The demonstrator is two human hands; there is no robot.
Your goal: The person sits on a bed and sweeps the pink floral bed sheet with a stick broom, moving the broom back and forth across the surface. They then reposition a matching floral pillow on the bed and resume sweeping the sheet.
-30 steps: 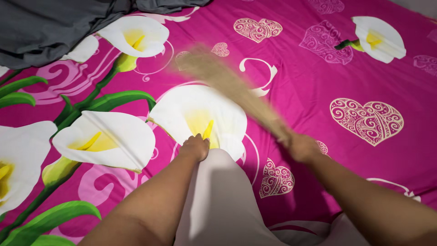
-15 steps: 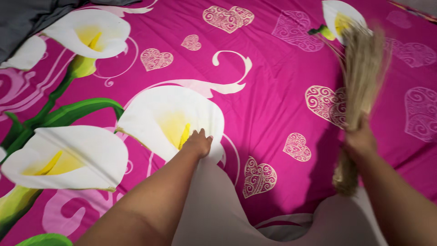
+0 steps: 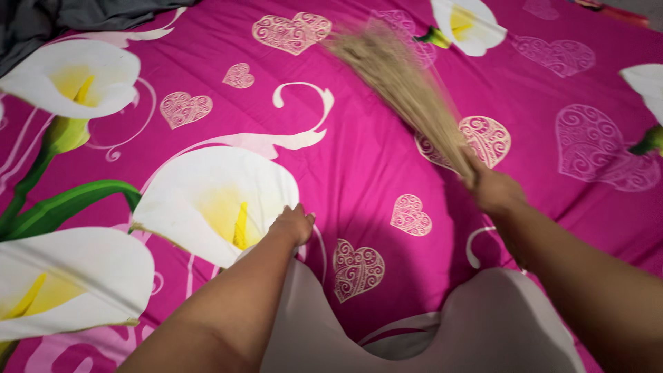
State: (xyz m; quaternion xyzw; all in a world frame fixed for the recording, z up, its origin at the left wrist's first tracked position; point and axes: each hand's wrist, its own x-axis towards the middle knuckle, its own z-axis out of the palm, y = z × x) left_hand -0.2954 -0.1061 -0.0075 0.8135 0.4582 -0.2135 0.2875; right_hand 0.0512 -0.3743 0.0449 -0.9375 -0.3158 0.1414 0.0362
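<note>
My right hand (image 3: 496, 190) grips a straw hand broom (image 3: 404, 79) by its bundled end; the blurred bristles fan out up and to the left over the sheet. My left hand (image 3: 293, 224) rests with curled fingers on the bright pink bedsheet (image 3: 359, 148), at the edge of a large white lily print (image 3: 217, 200). The sheet is printed with white lilies, green stems and pale hearts.
A dark grey cloth (image 3: 76, 15) lies bunched at the top left corner of the bed. My pale garment (image 3: 483, 331) fills the bottom of the view between my arms. A red item (image 3: 615, 10) shows at the top right edge.
The broom has swung from upright at the right to slanting up-left across the sheet. My left hand has stayed pressed on the lily print. The view has shifted slightly.
</note>
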